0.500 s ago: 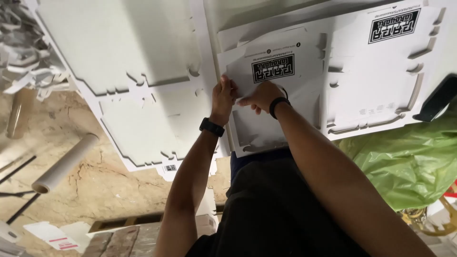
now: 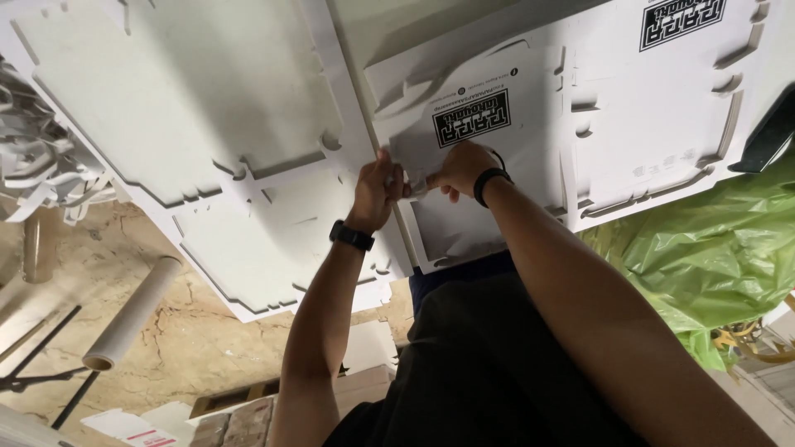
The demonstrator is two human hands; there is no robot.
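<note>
Two large white die-cut cardboard sheets lie side by side in front of me: a plain one (image 2: 207,108) on the left and a printed one (image 2: 629,108) on the right with black labels. My left hand (image 2: 377,192), with a black watch on the wrist, pinches the inner edge of the printed sheet where the two sheets meet. My right hand (image 2: 460,170), with a black band on the wrist, grips a small cut-out flap of the printed sheet (image 2: 418,178) right beside the left hand. The two hands nearly touch.
A cardboard tube (image 2: 128,319) lies on the beige stone floor at the lower left. White paper offcuts (image 2: 37,165) pile at the far left. A crumpled green plastic bag (image 2: 712,248) sits at the right. Cardboard pieces (image 2: 248,414) and dark rods (image 2: 41,364) lie below.
Both hands have closed in on the same spot at the sheet's inner edge; the right hand has shifted slightly left and down onto the small flap.
</note>
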